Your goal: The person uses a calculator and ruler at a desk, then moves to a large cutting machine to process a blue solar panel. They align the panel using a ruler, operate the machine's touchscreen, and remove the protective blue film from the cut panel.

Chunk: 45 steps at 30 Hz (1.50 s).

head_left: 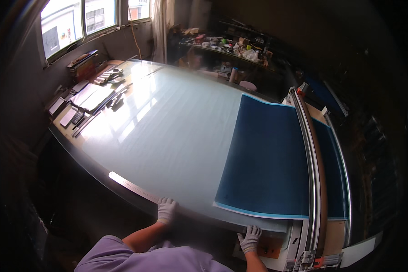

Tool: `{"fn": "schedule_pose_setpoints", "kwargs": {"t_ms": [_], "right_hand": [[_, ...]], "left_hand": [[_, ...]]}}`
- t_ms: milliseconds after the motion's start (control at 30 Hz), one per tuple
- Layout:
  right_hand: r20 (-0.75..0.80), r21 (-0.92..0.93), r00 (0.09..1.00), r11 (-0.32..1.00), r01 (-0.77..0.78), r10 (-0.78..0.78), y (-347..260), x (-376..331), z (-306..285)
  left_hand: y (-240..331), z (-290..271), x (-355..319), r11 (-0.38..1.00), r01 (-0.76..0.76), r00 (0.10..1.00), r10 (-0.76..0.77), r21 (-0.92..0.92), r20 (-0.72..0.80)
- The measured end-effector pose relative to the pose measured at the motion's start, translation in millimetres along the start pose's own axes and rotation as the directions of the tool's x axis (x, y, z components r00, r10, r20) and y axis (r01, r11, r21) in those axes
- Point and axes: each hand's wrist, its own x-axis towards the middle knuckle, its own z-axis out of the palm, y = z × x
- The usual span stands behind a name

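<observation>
My left hand [167,210], in a pale knitted glove, lies at the near edge of a large glass-like tabletop [177,131]. Its fingers stretch forward over the edge, next to the right end of a long metal ruler [132,186]; whether they touch it is hard to tell. The ruler lies flat along that same edge. Further right, my right hand [250,238], gloved alike, rests at the edge with its fingers apart and nothing in them. Just beyond it a dark blue sheet [267,158] with light blue borders spreads across the table's right side.
A metal rail with a brown roller [319,181] crosses the blue sheet at the right. Calculators [78,117], papers [93,96] and tools sit at the table's far left. Beyond the table stands a cluttered shelf [222,51]; a pink stool [248,85] is nearby.
</observation>
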Motion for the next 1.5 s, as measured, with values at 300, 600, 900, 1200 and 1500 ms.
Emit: {"fn": "schedule_pose_setpoints", "kwargs": {"t_ms": [300,600,900,1200,1500], "right_hand": [[-0.021,0.01,0.982,0.982,-0.188,0.188,-123.4,22.9,26.1],[0.083,-0.136,0.971,0.968,-0.21,0.222,-174.6,25.2,-8.1],[0.09,-0.174,0.961,0.955,-0.242,0.26,-174.3,29.1,-1.0],[0.096,-0.177,0.949,0.943,-0.282,0.302,-167.6,37.8,9.0],[0.095,-0.146,0.954,0.952,-0.269,0.284,-164.6,30.5,4.4]], "left_hand": [[-83.5,-61.7,-3.2,1.0,-0.01,1.0,0.01,-0.013,0.016],[-171.6,-51.7,-0.1,0.997,-0.034,0.999,0.037,0.069,-0.037],[-162.4,-61.7,4.5,0.999,-0.014,1.0,0.015,0.033,-0.012],[-162.9,-63.6,9.1,0.998,-0.057,0.998,0.058,0.036,-0.034],[-153.8,-61.4,7.2,0.999,-0.031,0.998,0.032,0.024,-0.046]]}}
